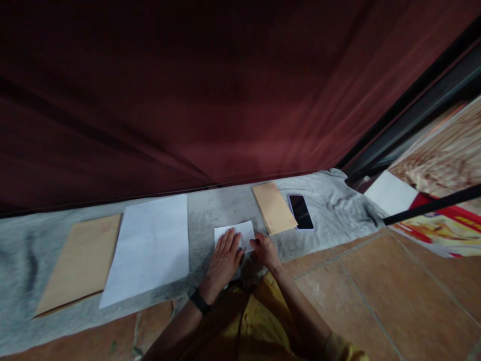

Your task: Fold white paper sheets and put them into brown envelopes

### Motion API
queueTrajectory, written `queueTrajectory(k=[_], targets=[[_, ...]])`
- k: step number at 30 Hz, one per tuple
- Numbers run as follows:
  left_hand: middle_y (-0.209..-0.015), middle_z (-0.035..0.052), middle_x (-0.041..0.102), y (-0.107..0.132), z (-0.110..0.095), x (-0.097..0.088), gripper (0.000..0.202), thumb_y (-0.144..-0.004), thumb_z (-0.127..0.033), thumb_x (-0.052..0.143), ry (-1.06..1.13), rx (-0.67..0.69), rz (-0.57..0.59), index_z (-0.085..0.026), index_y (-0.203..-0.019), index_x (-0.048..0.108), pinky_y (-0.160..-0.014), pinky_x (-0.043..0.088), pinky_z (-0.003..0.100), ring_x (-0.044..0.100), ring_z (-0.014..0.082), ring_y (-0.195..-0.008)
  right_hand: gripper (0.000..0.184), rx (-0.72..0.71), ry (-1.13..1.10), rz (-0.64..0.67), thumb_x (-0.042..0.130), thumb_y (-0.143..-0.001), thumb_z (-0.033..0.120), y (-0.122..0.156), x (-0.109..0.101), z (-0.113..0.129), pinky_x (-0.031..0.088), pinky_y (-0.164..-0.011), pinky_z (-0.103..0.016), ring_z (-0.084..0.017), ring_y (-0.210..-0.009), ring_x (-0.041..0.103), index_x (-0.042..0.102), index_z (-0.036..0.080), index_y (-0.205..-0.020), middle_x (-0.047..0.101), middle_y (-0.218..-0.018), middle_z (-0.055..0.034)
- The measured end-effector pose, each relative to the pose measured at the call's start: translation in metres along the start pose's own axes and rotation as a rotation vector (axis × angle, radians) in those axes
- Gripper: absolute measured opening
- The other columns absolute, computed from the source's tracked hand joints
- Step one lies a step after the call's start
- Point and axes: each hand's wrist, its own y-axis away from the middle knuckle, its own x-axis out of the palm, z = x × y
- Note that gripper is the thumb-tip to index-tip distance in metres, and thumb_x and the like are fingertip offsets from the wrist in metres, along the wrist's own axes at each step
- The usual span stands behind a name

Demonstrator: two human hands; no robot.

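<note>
A small folded white paper (pixel 246 229) lies on the grey cloth in front of me. My left hand (pixel 225 254) rests flat on its left part, fingers stretched out. At the paper's right edge, my right hand (pixel 266 250) has its fingers closed, pinching the edge. Just beyond the right hand lies a brown envelope (pixel 274 206). To the left of my hands, a stack or sheet of large white paper (pixel 150 248) is spread out, slightly overlapping a bigger brown envelope (pixel 80 260).
The grey cloth (pixel 205 213) covers a long narrow surface. A phone (pixel 301 211) lies by the small envelope. Behind hangs a dark red curtain (pixel 225 110). On the right are a dark metal frame (pixel 413 98) and a colourful box (pixel 447 228). Below is a tiled floor (pixel 376 296).
</note>
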Motion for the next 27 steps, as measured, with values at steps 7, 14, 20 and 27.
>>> queueTrajectory(k=[7, 14, 20, 27], targets=[[-0.165, 0.02, 0.04, 0.002, -0.004, 0.008, 0.055, -0.102, -0.035, 0.045, -0.014, -0.062, -0.02, -0.013, -0.153, 0.046, -0.122, 0.038, 0.052, 0.033, 0.033, -0.155, 0.014, -0.001, 0.241, 0.001, 0.058, -0.099, 0.025, 0.006, -0.005, 0.007, 0.043, -0.066, -0.022, -0.018, -0.08, 0.073, 0.07, 0.019, -0.099, 0.078, -0.088, -0.0065], [-0.165, 0.0197, 0.039, 0.002, -0.009, 0.007, 0.057, -0.103, -0.037, 0.046, -0.082, -0.06, -0.015, -0.014, -0.155, 0.045, -0.124, 0.036, 0.052, 0.033, 0.0332, -0.155, 0.026, -0.09, 0.448, -0.196, 0.048, -0.105, 0.027, 0.022, -0.003, 0.011, 0.051, -0.079, -0.032, -0.025, -0.087, 0.073, 0.066, 0.015, -0.12, 0.075, -0.1, -0.0162], [-0.165, 0.0193, 0.039, 0.004, -0.005, 0.009, 0.057, -0.102, -0.027, 0.039, -0.104, -0.042, 0.012, -0.01, -0.156, 0.043, -0.124, 0.035, 0.05, 0.032, 0.0303, -0.156, 0.041, -0.532, 0.389, -0.181, 0.041, -0.107, 0.024, 0.005, 0.018, 0.009, 0.04, -0.117, -0.042, -0.025, -0.137, 0.054, 0.06, 0.014, -0.141, 0.061, -0.146, -0.0147], [-0.164, 0.0212, 0.04, 0.009, 0.008, 0.009, 0.061, -0.103, -0.033, 0.037, -0.13, -0.188, -0.021, -0.004, -0.157, 0.04, -0.124, 0.035, 0.05, 0.033, 0.0304, -0.155, 0.051, -0.513, 0.52, -0.301, 0.045, -0.108, 0.033, 0.003, 0.041, -0.01, 0.031, -0.122, -0.05, -0.03, -0.149, 0.041, 0.048, 0.011, -0.154, 0.046, -0.16, -0.0185]])
